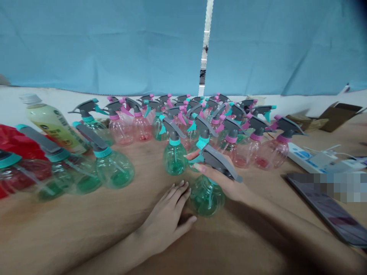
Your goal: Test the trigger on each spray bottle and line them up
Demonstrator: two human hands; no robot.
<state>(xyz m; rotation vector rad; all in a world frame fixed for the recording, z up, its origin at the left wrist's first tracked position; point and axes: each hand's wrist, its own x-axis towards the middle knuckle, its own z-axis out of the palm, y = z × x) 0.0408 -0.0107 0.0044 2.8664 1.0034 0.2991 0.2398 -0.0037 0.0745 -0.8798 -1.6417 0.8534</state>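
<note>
A green spray bottle (208, 196) with a grey and teal trigger head stands upright on the table in front of me. My right hand (223, 179) is closed around its neck, with fingers at the teal trigger. Just left of that bottle, my left hand (169, 214) lies palm down on the tabletop, fingers stretched out, holding nothing. Its fingertips are close to the bottle's base; whether they touch it I cannot tell. Directly behind stands another green spray bottle (175, 158), also with a teal collar and grey head.
Several pink and green spray bottles (143, 128) crowd the back. At left are more green spray bottles (114, 170), a pale drink bottle (54, 122) and a red bag (17, 141). A phone (329, 210) and a power strip (301, 156) lie right; a blue cloth (129, 46) hangs behind.
</note>
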